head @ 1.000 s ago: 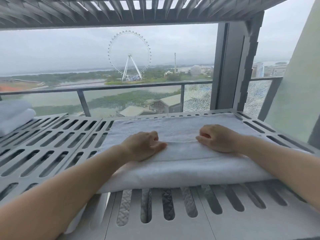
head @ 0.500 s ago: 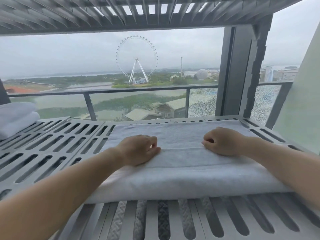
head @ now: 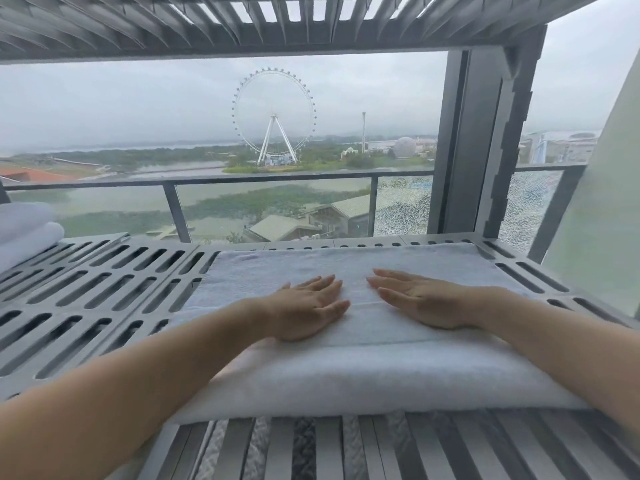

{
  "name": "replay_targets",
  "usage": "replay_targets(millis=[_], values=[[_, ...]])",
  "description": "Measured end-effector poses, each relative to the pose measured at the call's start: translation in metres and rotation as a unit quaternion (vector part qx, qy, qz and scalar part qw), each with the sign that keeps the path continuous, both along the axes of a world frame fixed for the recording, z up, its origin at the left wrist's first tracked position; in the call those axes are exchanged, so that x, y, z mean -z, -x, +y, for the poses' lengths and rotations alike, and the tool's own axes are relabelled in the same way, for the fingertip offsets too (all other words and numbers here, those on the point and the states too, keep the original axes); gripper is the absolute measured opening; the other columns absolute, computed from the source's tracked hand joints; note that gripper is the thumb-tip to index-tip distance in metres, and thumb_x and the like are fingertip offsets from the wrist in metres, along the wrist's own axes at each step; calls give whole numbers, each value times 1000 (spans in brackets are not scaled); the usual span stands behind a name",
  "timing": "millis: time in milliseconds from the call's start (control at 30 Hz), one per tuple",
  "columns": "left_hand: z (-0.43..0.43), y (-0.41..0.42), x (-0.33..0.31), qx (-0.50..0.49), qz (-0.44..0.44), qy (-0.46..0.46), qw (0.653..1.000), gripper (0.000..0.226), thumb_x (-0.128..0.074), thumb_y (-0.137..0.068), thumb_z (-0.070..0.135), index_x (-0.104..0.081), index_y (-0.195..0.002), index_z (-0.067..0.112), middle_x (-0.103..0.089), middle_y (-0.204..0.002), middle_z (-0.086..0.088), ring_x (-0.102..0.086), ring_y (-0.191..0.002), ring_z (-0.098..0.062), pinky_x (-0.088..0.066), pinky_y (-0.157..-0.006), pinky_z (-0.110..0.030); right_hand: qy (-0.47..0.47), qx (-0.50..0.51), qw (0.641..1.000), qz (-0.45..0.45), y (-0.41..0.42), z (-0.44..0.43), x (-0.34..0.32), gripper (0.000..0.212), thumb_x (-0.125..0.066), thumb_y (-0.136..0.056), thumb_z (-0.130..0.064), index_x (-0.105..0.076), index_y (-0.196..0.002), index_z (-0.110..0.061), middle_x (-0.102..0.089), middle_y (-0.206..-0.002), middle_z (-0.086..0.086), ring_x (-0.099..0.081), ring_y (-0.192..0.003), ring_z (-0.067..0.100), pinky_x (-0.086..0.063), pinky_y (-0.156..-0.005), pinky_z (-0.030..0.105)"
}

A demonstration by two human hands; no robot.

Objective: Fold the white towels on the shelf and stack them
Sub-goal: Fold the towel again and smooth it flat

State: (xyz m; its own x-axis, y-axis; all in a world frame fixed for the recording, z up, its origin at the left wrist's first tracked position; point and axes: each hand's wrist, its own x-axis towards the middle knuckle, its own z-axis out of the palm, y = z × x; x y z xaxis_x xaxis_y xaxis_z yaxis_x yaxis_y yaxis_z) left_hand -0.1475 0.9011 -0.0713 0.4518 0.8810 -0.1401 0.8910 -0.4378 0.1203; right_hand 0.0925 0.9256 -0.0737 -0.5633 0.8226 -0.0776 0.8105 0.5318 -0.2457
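A white towel (head: 363, 372), folded into a long thick band, lies on the grey slotted shelf (head: 104, 289), its near edge hanging slightly over the front. My left hand (head: 304, 310) rests flat on top of it, palm down, fingers spread toward the middle. My right hand (head: 419, 299) lies flat beside it, fingers pointing left, tips a short gap from the left hand. Neither hand grips the cloth. At the far left edge sits a stack of folded white towels (head: 24, 230), partly cut off.
A slatted shelf level (head: 242, 22) hangs overhead. A thick grey post (head: 485, 150) stands at the back right. Behind the shelf is a window with a balcony railing (head: 207, 180). Slats of a lower shelf level (head: 346, 448) show below the towel.
Both hands were curled into loose fists on the towel; they now lie flat and open, closer together at the middle. The camera has moved nearer and slightly lower.
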Motion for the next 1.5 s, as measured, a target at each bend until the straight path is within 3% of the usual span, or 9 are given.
replay_targets(millis=[200, 300, 400, 567, 800, 967, 1133, 1300, 1500], values=[[13, 1, 2, -25, -34, -13, 999, 61, -13, -94, 57, -5, -147, 29, 3, -157, 9, 6, -142, -7, 3, -116, -43, -35, 30, 995, 92, -8, 4, 2, 58, -15, -90, -56, -26, -142, -34, -18, -152, -15, -11, -135, -5, -4, -104, 15], [15, 6, 9, -17, -33, -14, 999, 61, -14, -93, 57, -5, -147, 30, 2, -156, 11, 6, -142, -6, 3, -116, -41, -24, 41, 997, 65, -31, 5, 4, 66, -11, -83, -61, -24, -142, -35, -15, -153, -17, -9, -134, -6, -3, -105, 17], [23, 1, 6, -17, -19, -7, 1000, 65, -14, -92, 60, -3, -147, 29, 3, -156, 11, 6, -142, -5, 4, -115, -44, -12, 46, 998, 43, -39, 13, 2, 55, -17, -93, -53, -19, -144, -32, -11, -154, -16, -5, -137, -3, -1, -108, 18], [54, -15, -6, -25, 13, -29, 999, 66, -13, -91, 62, -7, -148, 29, -1, -156, 10, 3, -143, -8, 2, -115, -51, -41, 51, 996, 59, -12, 37, -12, 47, -31, -97, -40, -26, -142, -30, -21, -153, -10, -18, -139, 10, -11, -112, 29], [109, -14, -17, -63, 26, -126, 990, 45, -24, -98, 43, -35, -140, 30, -31, -150, 5, -27, -138, -18, -26, -111, -44, -68, 99, 992, 26, 11, 96, -22, 47, -36, -96, -26, -27, -142, -23, -26, -152, 1, -30, -135, 23, -26, -108, 36], [132, 3, -3, -109, 26, -159, 981, 43, -29, -99, 28, -30, -142, 29, -35, -149, 1, -34, -134, -24, -29, -109, -42, -88, 118, 987, 63, 0, 120, 0, 50, -39, -92, -31, -32, -140, -19, -33, -149, 3, -31, -135, 21, -25, -111, 36], [142, 9, 0, -130, 19, -161, 978, 41, -29, -98, 32, -35, -137, 24, -43, -140, -5, -40, -128, -28, -29, -107, -45, -112, 101, 984, 94, -3, 133, -2, 47, -46, -87, -29, -40, -133, -21, -46, -137, 5, -43, -124, 22, -35, -104, 39], [140, 12, -2, -129, 17, -221, 967, 33, -38, -95, 32, -46, -120, 12, -51, -119, -11, -48, -113, -28, -37, -99, -39, -167, 84, 980, 63, -1, 139, -2, 46, -49, -84, -34, -43, -128, -21, -44, -137, 1, -37, -126, 20, -32, -103, 41], [119, 25, -6, -149, 34, -237, 959, 33, -46, -93, 39, -48, -116, 16, -53, -116, -5, -53, -108, -26, -40, -88, -36, -245, 102, 963, 57, -6, 140, -2, 29, -49, -79, -40, -57, -97, -19, -54, -107, 3, -49, -104, 22, -40, -78, 31]])
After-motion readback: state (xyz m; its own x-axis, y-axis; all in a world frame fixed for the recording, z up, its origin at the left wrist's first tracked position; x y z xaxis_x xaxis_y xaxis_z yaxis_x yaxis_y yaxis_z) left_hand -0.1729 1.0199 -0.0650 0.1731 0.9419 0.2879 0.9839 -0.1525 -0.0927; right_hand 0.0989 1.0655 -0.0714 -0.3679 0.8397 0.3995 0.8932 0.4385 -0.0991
